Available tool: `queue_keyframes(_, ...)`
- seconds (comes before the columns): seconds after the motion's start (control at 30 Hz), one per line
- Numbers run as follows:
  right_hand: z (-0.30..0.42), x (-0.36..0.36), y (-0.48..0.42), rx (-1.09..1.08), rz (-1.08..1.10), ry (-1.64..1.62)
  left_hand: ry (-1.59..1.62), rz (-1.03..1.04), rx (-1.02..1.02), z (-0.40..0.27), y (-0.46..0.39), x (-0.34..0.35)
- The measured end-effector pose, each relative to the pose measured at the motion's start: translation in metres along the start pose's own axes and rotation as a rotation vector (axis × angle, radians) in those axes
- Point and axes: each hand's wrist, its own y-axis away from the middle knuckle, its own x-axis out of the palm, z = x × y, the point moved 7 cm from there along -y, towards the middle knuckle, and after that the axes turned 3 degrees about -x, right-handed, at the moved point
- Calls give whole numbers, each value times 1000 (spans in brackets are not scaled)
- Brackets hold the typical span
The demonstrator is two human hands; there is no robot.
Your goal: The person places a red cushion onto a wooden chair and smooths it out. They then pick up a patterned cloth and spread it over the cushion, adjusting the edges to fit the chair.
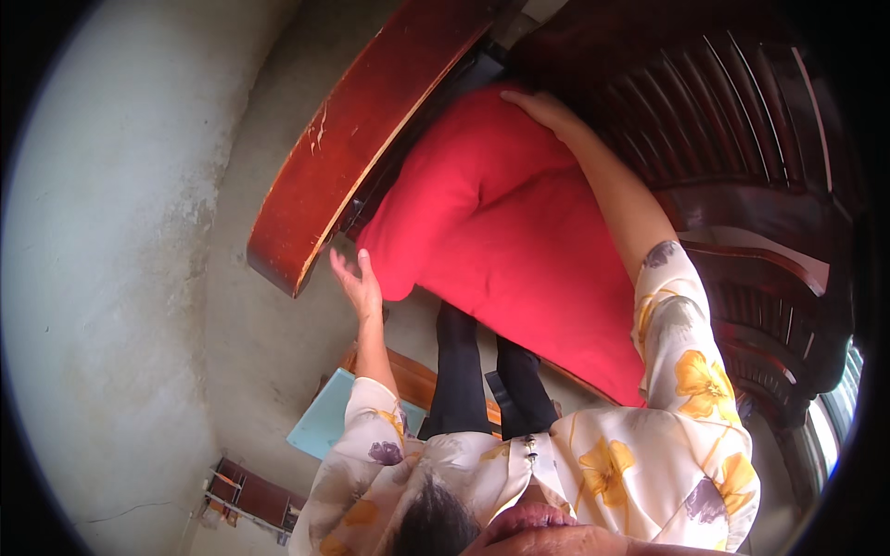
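Note:
A large red cloth [528,243], folded over along its left and far parts, lies spread before me beside a dark wooden slatted bench. My right hand [546,111] rests on the far edge of the cloth, its fingers extended over it. At the cloth's near left corner is my left hand [358,278], palm turned up and fingers apart; whether it touches the cloth I cannot tell. What lies under the cloth is mostly hidden.
A curved, scratched red-brown wooden panel [361,139] stands close along the cloth's left side. The bench's slatted back [730,118] rises at the right. A light blue board [327,410] is low at the left, near my legs. A stained wall [118,208] is farther left.

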Motion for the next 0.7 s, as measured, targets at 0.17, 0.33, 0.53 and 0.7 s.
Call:
queue_keyframes(0.17,75,-9,37,-329,-236,545,-610,293,622,-54,12,18)
queue_keyframes(0.33,102,45,54,-926,70,969,-652,387,578,-63,-12,22)
queue_keyframes(0.53,107,68,11,-659,481,1133,-144,765,67,-67,-39,29)
queue_keyframes(0.7,128,55,6,-538,458,1039,48,742,-15,-26,-68,21)
